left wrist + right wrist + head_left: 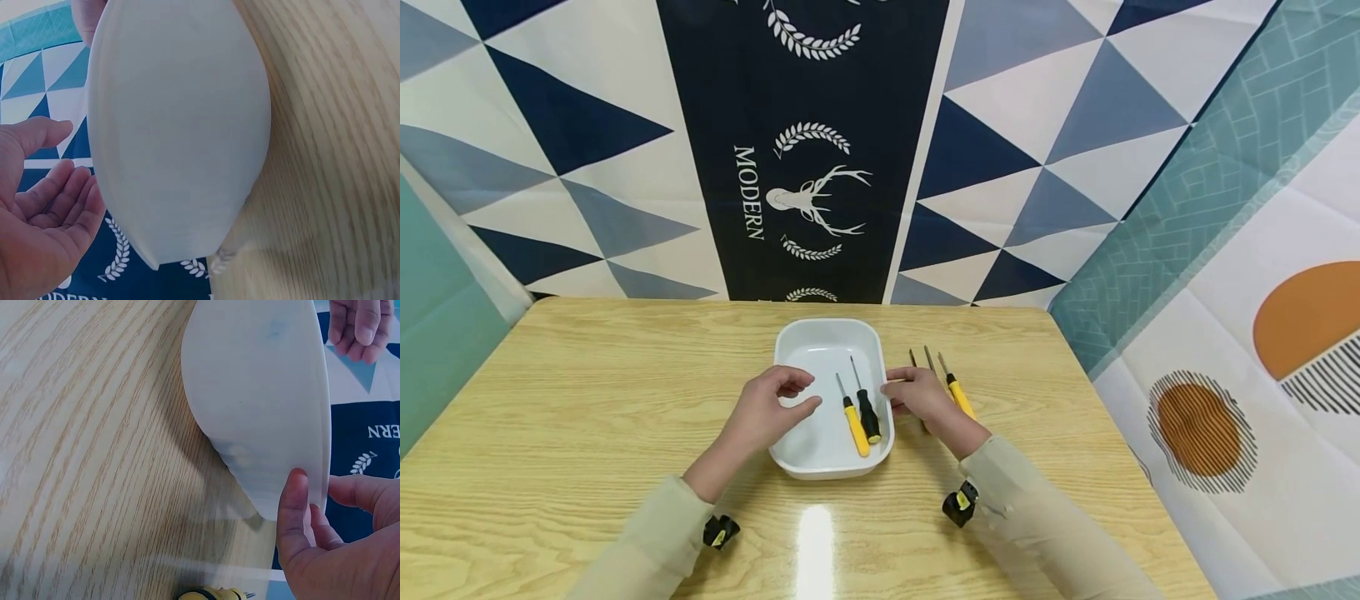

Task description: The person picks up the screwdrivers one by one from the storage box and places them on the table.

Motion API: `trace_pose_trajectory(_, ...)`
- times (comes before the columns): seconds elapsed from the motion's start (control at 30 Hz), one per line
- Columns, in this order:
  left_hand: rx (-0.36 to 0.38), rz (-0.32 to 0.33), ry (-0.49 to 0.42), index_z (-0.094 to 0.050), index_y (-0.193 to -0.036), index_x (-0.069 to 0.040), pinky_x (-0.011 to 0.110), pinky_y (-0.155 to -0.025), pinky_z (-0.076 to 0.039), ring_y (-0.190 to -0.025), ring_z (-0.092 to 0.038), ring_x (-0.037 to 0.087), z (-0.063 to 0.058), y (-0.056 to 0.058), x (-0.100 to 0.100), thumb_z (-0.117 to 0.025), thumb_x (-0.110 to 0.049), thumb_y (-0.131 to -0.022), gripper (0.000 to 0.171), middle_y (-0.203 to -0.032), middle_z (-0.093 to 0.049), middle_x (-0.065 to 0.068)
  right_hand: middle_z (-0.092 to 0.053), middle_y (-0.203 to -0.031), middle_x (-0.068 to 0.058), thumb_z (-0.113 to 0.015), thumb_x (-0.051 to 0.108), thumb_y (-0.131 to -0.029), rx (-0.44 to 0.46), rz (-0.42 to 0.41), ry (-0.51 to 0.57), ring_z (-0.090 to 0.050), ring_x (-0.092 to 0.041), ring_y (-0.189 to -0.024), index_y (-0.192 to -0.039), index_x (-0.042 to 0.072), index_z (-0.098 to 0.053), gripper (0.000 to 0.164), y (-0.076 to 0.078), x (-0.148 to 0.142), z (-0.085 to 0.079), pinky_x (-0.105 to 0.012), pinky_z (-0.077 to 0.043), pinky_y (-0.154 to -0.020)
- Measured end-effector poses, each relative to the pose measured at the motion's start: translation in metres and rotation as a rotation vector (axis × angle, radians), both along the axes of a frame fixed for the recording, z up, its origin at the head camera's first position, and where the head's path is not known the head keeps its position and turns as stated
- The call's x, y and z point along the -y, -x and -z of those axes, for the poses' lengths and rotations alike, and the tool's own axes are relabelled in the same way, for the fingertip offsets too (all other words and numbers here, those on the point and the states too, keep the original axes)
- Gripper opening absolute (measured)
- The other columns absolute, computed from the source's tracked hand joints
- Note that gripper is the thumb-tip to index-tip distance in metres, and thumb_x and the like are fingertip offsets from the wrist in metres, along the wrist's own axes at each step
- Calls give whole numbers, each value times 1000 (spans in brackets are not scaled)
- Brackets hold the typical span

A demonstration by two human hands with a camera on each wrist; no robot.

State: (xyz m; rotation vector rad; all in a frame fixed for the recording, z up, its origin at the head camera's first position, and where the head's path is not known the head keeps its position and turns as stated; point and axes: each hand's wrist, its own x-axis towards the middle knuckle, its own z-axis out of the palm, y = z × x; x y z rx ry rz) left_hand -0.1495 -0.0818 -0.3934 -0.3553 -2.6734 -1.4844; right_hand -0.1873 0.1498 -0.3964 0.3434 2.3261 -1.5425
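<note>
A white rectangular tray (820,472) sits on the table with two screwdrivers inside. One screwdriver (857,428) has a yellow handle; the other screwdriver (868,417) is black with a yellow end. My right hand (925,396) pinches the tray's right rim, thumb over the edge and fingers against the outer wall (262,394). Above the tray's left part, my left hand (767,408) holds nothing, its fingers loosely bent and thumb apart. The left wrist view shows this hand (47,219) beside the tray's outer wall (181,125).
Right of the tray lie three more screwdrivers, partly hidden by my right hand; one screwdriver (959,395) shows a yellow handle. The wooden table (587,417) ends at a patterned cloth (805,167) behind, with another printed cloth (1247,333) on the right.
</note>
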Motion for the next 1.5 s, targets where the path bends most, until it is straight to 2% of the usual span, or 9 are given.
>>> trace_pose_trajectory(0.3, 42, 12, -14, -66, -101, -5, 39, -84, -53, -92, -61, 28, 4, 3, -10, -74, -17, -80, 25, -100, -66, 12, -63, -107, -16, -60, 12, -90, -10, 0, 1, -63, -19, -79, -123, 0, -56, 36, -1, 0, 0, -35, -57, -75)
trace_pose_trajectory(0.53, 89, 9, 0, -66, -104, -4, 33, -83, -53, -93, -62, 26, 3, 5, -18, -73, -19, -81, 28, -101, -66, 11, -63, -106, -16, -59, 12, -90, -14, 5, -2, -63, -19, -79, -123, 0, -56, 35, -1, 1, 1, -37, -56, -77)
trace_pose_trajectory(0.8, 42, 29, 27, -66, -101, -4, 38, -83, -53, -91, -60, 28, 1, 2, -24, -74, -16, -80, 26, -99, -65, 13, -63, -108, -16, -59, 12, -90, -8, 0, 2, -63, -19, -81, -122, 1, -57, 34, -1, 0, 1, -35, -57, -75)
trace_pose_trajectory(1.0, 6, 44, 110, -66, -101, -5, 36, -82, -52, -90, -59, 26, -2, 1, -25, -73, -17, -80, 25, -97, -64, 12, -63, -108, -16, -59, 12, -90, -7, -3, 1, -63, -19, -81, -122, 1, -57, 33, -1, 0, -1, -32, -57, -73)
trace_pose_trajectory(1.3, 27, 62, 235, -65, -105, -5, 35, -82, -51, -92, -59, 24, -7, -3, -30, -72, -21, -81, 29, -100, -63, 10, -63, -108, -15, -59, 12, -91, -7, -5, 1, -64, -19, -82, -121, 1, -57, 33, -1, 0, -1, -32, -57, -72)
trace_pose_trajectory(1.5, 71, 64, 241, -65, -104, -5, 34, -81, -50, -91, -57, 22, -7, 0, -33, -71, -20, -81, 28, -99, -63, 10, -64, -108, -16, -59, 12, -91, -7, -6, -1, -64, -21, -83, -122, 1, -57, 34, -1, 0, -1, -32, -57, -72)
